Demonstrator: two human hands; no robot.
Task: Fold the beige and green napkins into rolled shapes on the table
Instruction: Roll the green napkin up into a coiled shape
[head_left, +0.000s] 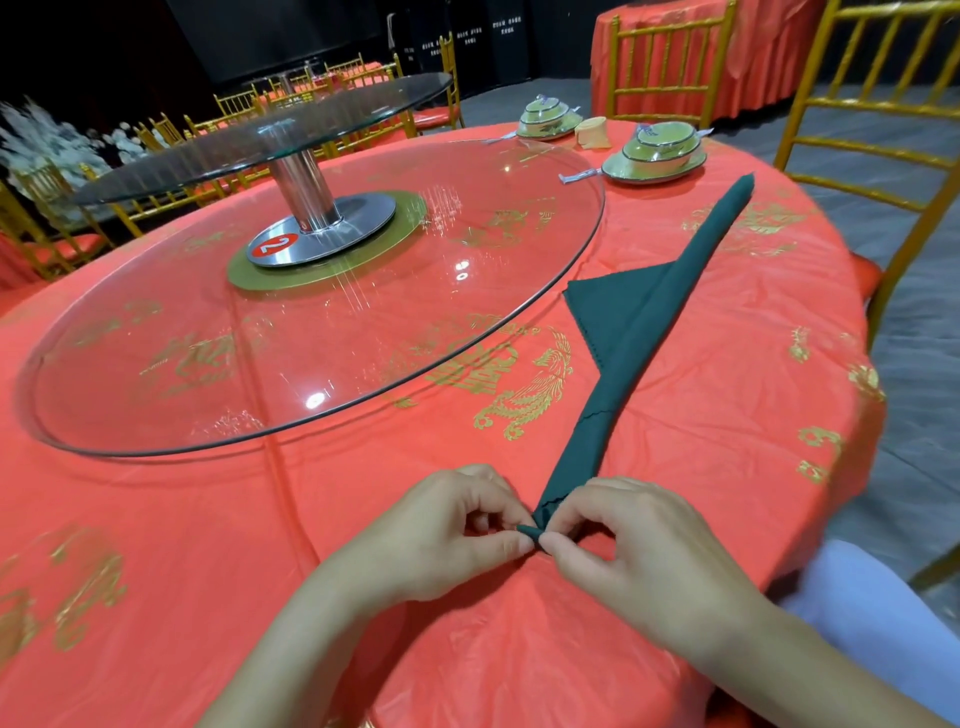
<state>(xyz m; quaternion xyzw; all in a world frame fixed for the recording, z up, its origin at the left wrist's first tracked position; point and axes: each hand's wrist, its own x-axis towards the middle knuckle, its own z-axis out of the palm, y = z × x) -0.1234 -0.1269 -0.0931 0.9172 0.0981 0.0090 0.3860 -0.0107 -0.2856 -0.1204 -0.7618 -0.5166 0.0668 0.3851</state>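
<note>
Both hands pinched the near tip of the green napkin (631, 332) between thumb and forefinger, the left hand (462, 525) and the right hand (623, 535) meeting thumb to thumb over a small tuck of cloth at the desk's near edge. Each grip was clenched on that tip, which looked already curled into the first turn of a roll.

From the grips the napkin ran away and to the right as a long, narrow band, its long axis pointing toward the far right rim of the desk (727, 415), where it ended in a point. A triangular flap stuck out from its left side about midway, lying beside the edge of the glass turntable (291, 332). Both hands were equally close to the tip; judging by that, the roll would have to travel along the band, away from the person.

Well apart, between two sets of stacked bowls (655, 151) at the far rim, the beige napkin (594, 132) stood seemingly already rolled.
</note>
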